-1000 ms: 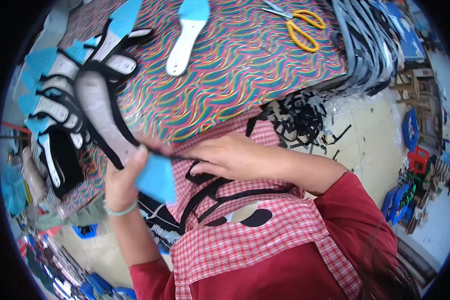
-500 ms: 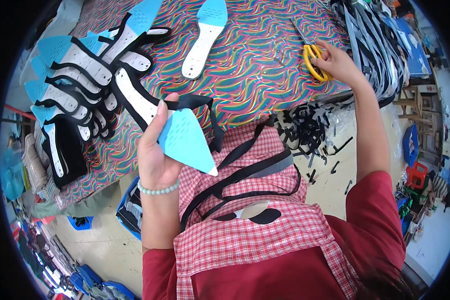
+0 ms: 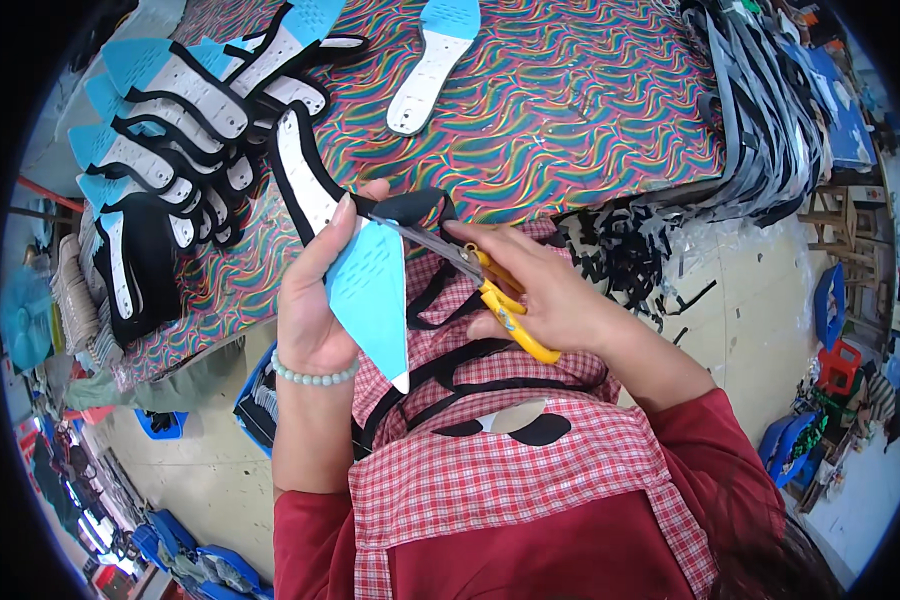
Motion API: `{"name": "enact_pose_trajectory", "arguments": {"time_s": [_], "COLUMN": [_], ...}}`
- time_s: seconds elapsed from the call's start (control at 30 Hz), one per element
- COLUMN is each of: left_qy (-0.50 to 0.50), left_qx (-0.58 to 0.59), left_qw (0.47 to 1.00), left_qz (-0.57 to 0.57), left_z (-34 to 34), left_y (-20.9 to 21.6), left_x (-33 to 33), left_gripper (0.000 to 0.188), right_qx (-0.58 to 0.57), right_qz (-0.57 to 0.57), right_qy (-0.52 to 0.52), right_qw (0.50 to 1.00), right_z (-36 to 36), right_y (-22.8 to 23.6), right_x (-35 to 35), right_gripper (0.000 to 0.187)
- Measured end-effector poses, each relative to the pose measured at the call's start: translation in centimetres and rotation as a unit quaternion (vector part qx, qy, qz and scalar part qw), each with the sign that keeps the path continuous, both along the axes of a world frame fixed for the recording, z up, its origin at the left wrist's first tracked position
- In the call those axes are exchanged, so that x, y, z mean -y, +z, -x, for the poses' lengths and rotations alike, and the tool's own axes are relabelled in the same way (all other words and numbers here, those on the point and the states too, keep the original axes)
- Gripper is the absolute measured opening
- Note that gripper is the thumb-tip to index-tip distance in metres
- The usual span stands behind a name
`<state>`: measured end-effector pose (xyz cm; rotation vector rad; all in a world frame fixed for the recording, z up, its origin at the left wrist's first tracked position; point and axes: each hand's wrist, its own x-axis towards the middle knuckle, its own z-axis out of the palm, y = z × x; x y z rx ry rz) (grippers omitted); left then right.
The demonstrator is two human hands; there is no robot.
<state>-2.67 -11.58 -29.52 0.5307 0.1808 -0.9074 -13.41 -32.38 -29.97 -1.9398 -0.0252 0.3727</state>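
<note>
My left hand (image 3: 315,290) grips an insole (image 3: 370,285) with a blue pointed end, a white rear part and black strip along its edge. A loose length of the black strip (image 3: 415,207) runs off the insole to the right. In my right hand (image 3: 550,290) is a pair of scissors with yellow handles (image 3: 510,320). Their blades (image 3: 420,240) lie at the black strip, beside the blue part's upper edge. Whether the blades are parted cannot be made out.
On the patterned tablecloth (image 3: 570,130) lies a single insole (image 3: 432,65). Several edged insoles (image 3: 170,150) are piled at the left. Long black and grey strips (image 3: 770,120) hang over the table's right end. Black scraps (image 3: 620,255) gather below the table edge.
My right hand has brought the scissors from the table's far right down to the strip by my left hand. The insole's pointed end has swung a little toward me.
</note>
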Motion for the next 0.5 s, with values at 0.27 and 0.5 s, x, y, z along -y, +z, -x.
{"name": "enact_pose_trajectory", "arguments": {"time_s": [0.27, 0.5], "left_qy": [0.024, 0.023], "left_qx": [0.245, 0.455], "left_qw": [0.938, 0.848], "left_qz": [-0.245, -0.271], "left_z": [0.2, 0.7], "left_y": [0.7, -1.0], "left_x": [1.2, 4.0], "left_gripper": [0.040, 0.033], "right_qx": [0.178, 0.128], "right_qz": [0.344, 0.021], "right_qy": [-0.207, 0.043], "right_qw": [0.899, 0.991], "right_z": [-3.2, -5.4], "right_y": [-2.0, 0.2], "right_x": [8.7, 3.4], "right_gripper": [0.061, 0.018]}}
